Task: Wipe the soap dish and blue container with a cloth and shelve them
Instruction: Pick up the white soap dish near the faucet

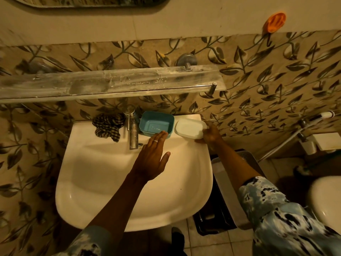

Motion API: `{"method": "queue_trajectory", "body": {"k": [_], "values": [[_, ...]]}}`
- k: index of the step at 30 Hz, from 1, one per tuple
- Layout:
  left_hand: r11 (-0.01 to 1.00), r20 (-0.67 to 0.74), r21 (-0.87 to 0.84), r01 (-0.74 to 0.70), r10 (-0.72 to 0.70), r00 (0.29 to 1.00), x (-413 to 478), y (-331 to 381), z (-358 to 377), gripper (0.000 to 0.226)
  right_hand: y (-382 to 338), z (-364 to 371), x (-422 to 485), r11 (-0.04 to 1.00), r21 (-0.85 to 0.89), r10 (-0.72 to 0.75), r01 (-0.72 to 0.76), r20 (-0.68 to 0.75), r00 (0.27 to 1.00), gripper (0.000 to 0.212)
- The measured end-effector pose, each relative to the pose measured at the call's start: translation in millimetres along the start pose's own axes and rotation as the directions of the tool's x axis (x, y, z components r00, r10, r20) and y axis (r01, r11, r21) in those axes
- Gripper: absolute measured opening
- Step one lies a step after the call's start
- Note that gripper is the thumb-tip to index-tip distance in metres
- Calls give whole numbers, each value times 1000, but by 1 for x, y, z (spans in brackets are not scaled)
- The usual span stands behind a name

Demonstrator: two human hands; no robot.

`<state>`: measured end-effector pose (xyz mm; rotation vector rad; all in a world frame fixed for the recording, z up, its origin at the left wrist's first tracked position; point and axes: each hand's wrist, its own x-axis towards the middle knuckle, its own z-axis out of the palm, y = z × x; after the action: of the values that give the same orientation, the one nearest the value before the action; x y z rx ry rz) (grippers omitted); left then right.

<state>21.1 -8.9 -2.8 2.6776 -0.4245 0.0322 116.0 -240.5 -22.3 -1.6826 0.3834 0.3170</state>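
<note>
Two items await wiping, both on the back ledge of the sink point(103, 182) at centre frame: the blue container point(156, 123), standing open side up just right of the tap point(133, 130), and the white soap dish point(190, 129) directly beside it on the right, the two touching or nearly so.

The right hand point(210, 134) is closed around the right end of the soap dish, fingers wrapped over its edge; the dish appears to rest on the ledge. The left hand point(154, 157) is open and flat, fingers extended, its fingertips at the near rim of the blue container without gripping it.

The checked cloth point(108, 127) lies bunched on the ledge left of the tap, in neither hand. The glass shelf point(110, 82), across the upper left of the frame, is streaked with pale residue and carries nothing.

Assessment: the step in hand is picking up the soap dish. Recommended practice: lift it clear without nudging the container off the narrow ledge, then send the free left hand past the tap for the cloth. Wipe the inside first, then the rim and underside, keeping the work over the basin. Wiping the dirty shelf before placing items would be prudent.
</note>
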Motion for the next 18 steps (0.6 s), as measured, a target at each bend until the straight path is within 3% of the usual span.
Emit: {"method": "queue_trajectory", "body": {"k": [1, 3, 4, 8, 13, 18], "values": [[1000, -1, -2, 1, -1, 1000, -1, 0, -1, 68, -3, 2, -5, 1000, 15, 16, -16, -3, 1000, 99], [1000, 0, -7, 7, -7, 1000, -3, 0, -3, 68, -1, 4, -8, 994, 99, 55, -51, -41, 998, 55], [1000, 3, -8, 8, -8, 1000, -4, 0, -3, 69, 3, 5, -6, 990, 123, 78, -69, -65, 995, 47], [1000, 7, -19, 12, -12, 1000, -10, 0, -4, 70, 10, 11, -11, 982, 171, 98, -77, -119, 988, 43], [998, 0, -32, 49, -49, 999, -24, -1, -3, 71, 11, 16, -37, 862, 475, 231, -178, -54, 971, 39], [995, -7, -81, 57, -58, 998, -45, -3, -8, 67, 21, 19, -67, 927, 364, 120, -91, -57, 991, 43]]}}
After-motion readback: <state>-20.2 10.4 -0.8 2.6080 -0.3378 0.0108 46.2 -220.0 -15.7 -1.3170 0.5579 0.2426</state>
